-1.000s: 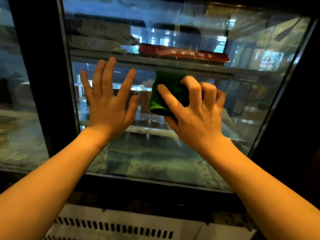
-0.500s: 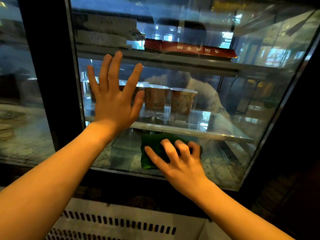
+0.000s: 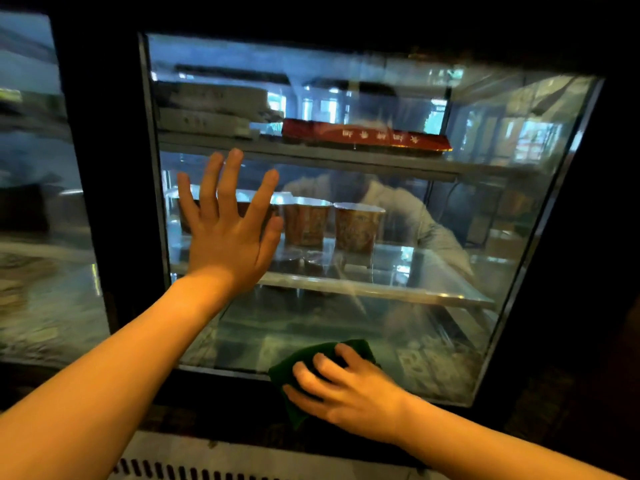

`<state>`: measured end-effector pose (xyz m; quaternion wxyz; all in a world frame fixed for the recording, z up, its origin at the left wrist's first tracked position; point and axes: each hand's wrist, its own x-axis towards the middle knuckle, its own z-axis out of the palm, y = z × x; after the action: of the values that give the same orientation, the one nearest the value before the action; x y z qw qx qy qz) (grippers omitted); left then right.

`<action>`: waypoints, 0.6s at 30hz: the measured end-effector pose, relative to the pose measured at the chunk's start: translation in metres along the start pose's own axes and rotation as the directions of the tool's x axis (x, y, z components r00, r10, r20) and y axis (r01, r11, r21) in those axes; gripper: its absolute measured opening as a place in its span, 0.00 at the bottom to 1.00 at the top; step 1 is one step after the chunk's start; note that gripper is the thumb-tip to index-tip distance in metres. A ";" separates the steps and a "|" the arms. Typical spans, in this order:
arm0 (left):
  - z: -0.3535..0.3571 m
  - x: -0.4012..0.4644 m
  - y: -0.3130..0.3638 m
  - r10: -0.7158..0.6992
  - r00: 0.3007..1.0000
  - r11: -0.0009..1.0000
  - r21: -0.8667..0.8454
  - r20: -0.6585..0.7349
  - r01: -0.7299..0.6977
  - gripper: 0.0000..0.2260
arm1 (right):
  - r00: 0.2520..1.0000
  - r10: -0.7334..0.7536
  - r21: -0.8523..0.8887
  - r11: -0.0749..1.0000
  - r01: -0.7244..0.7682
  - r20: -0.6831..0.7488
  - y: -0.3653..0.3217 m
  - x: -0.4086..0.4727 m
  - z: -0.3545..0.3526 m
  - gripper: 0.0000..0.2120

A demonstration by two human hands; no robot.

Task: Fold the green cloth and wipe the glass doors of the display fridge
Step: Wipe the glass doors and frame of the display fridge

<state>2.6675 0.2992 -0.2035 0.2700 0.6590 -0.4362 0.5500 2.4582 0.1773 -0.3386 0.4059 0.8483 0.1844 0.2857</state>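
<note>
The folded green cloth [image 3: 300, 367] lies pressed against the bottom edge of the fridge's glass door [image 3: 485, 209], overlapping the dark lower frame. My right hand [image 3: 346, 393] covers most of it, fingers bent over the cloth and holding it to the glass. My left hand [image 3: 230, 230] rests flat on the glass higher up at the left, fingers spread, holding nothing. Reflections blur much of the pane.
Behind the glass, several paper cups [image 3: 358, 225] stand on the middle shelf and a red box [image 3: 363, 138] lies on the upper shelf. A black post [image 3: 104, 202] separates this door from another pane at the left. A white vented panel [image 3: 207, 462] runs below.
My right hand has drawn the cloth down the glass, from the upper-shelf height to the door's bottom edge. My left hand has stayed flat on the pane.
</note>
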 end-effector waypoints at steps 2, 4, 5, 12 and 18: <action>-0.007 0.001 -0.001 -0.012 0.998 0.998 -0.062 0.060 0.016 0.22 | 0.994 -0.107 -0.029 0.994 0.108 0.012 0.016 0.007 -0.007 0.16; -0.016 0.000 -0.007 0.016 0.995 0.991 -0.136 0.099 -0.003 0.23 | 0.979 -0.204 -0.061 0.977 0.205 0.027 0.033 0.016 -0.016 0.15; -0.020 -0.002 -0.011 0.041 0.994 0.989 -0.148 0.103 -0.026 0.23 | 0.971 -0.236 -0.077 0.968 0.237 0.029 0.041 0.020 -0.020 0.15; -0.031 -0.014 -0.056 -0.115 0.993 0.989 0.095 0.006 0.114 0.25 | 0.978 -0.096 -0.175 0.983 0.063 -0.187 0.122 0.076 -0.062 0.14; -0.027 -0.015 -0.068 -0.052 0.999 0.972 0.230 0.013 0.047 0.26 | 0.933 0.238 -0.289 0.904 -0.314 -0.271 0.193 0.112 -0.105 0.23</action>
<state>2.7128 0.3582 -0.2027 0.2016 0.7016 -0.3559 0.5835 2.4935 0.1836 -0.0946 0.4723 0.7479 0.0571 0.4630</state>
